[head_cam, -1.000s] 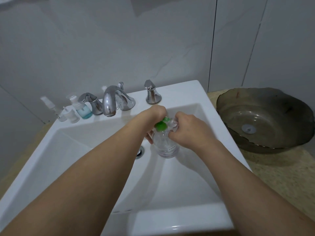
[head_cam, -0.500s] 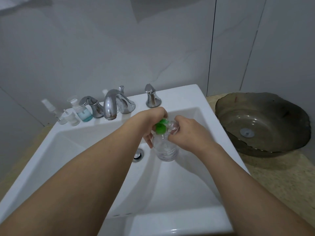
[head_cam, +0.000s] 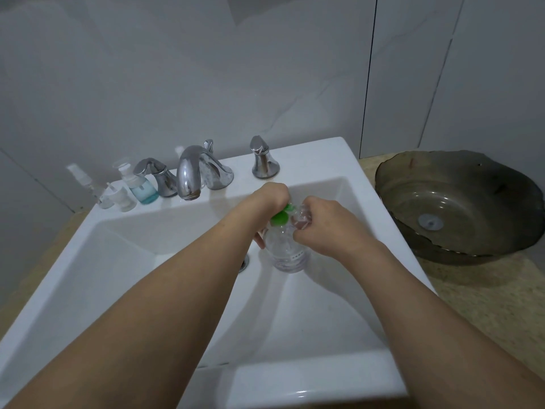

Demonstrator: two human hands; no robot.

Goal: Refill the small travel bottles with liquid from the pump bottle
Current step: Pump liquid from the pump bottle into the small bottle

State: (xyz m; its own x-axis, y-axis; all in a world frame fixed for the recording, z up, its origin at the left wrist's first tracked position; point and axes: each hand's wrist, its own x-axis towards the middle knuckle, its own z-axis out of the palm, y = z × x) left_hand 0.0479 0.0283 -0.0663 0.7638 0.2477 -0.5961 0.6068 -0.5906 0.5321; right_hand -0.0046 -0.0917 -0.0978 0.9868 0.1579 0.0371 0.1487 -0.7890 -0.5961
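You are holding the clear pump bottle (head_cam: 287,249) over the white sink (head_cam: 324,160), just right of the drain (head_cam: 244,262). Your left hand (head_cam: 269,199) is curling over its green pump head (head_cam: 280,217), and your right hand (head_cam: 321,228) is pinching a small clear bottle (head_cam: 302,217) against the spout. Since a second ago the hands and bottles are sitting almost where they were, so the transfer is probably ongoing; whether liquid is flowing is too blurred to tell. Three more travel bottles (head_cam: 124,188) are waiting on the far left ledge beside the tap (head_cam: 191,172), seemingly not yet handled.
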